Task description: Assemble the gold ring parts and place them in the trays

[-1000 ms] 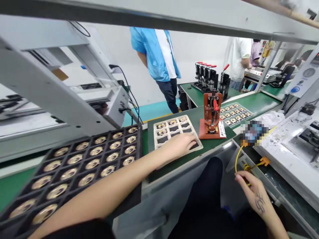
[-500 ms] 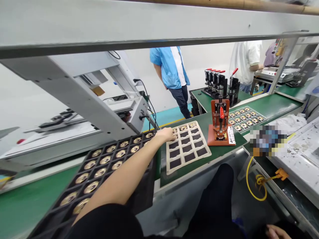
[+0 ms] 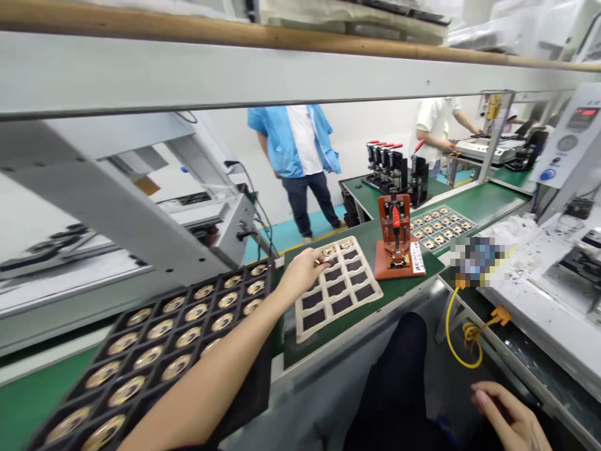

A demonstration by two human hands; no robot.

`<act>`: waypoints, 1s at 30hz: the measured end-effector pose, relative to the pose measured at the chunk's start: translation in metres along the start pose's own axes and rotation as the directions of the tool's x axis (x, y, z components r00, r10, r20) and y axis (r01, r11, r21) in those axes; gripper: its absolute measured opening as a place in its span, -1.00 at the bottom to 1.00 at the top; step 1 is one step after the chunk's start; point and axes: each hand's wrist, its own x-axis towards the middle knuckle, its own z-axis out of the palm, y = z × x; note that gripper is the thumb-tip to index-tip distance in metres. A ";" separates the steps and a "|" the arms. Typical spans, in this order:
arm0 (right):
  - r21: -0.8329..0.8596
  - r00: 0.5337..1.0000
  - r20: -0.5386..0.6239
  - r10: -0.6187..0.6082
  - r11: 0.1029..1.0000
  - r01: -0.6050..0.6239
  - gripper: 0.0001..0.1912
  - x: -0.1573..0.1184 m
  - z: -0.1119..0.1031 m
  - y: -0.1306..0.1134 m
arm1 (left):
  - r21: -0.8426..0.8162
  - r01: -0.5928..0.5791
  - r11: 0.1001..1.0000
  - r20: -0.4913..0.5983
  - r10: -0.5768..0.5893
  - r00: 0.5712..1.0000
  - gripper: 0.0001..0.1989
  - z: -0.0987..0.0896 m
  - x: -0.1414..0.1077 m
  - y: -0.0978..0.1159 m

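My left hand (image 3: pixel 304 272) reaches over the cream tray (image 3: pixel 300 331), its fingers pinched on a small metal part (image 3: pixel 323 262) that they mostly cover. Gold ring-shaped parts (image 3: pixel 347 245) lie in the tray's far row, while the nearer pockets show dark bottoms. Under my left forearm stretches a black tray (image 3: pixel 256 391) holding rows of round gold parts (image 3: pixel 149 356). My right hand (image 3: pixel 511 410) hangs at the lower right beside my leg, fingers loosely bent and apart, with nothing in it.
Right of the cream tray stands a red-brown toggle clamp fixture (image 3: pixel 397 241). Behind it lies a clear tray of parts (image 3: pixel 444 225). Several black clamp fixtures (image 3: pixel 387 166) occupy a green table. A yellow cable (image 3: pixel 451 341) hangs at right. A shelf beam (image 3: pixel 282 72) crosses overhead. A person in blue (image 3: pixel 300 150) stands opposite.
The view has shifted rightward and up. My left hand has drawn back slightly from the tray's far left corner, with a small part now at its fingertips. My right hand has come further into view.
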 end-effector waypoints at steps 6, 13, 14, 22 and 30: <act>0.064 0.954 -0.088 -0.286 0.954 0.292 -0.57 0.014 -0.009 -0.091 | -0.339 -0.874 0.348 -0.390 0.793 0.468 -0.78 -0.002 -0.041 0.173; -0.018 0.824 -0.245 -0.511 0.852 0.523 -0.55 0.016 -0.050 -0.149 | -0.209 -0.965 -0.158 -0.565 0.825 -0.013 -0.82 0.005 -0.069 0.312; -0.067 0.817 -0.282 -0.503 0.860 0.506 -0.62 0.012 -0.057 -0.149 | -0.197 -0.962 -0.189 -0.574 0.818 -0.044 -0.82 0.008 -0.070 0.324; -0.232 0.721 -0.601 -0.346 0.938 0.257 -0.63 -0.038 -0.137 -0.115 | -0.443 -0.859 -0.257 -0.439 0.898 -0.042 -0.66 0.032 -0.063 0.443; -0.319 0.445 -0.842 -0.305 0.947 0.045 -0.55 -0.108 -0.205 -0.101 | -0.414 -0.910 0.038 0.003 0.999 0.040 -0.69 0.041 -0.040 0.660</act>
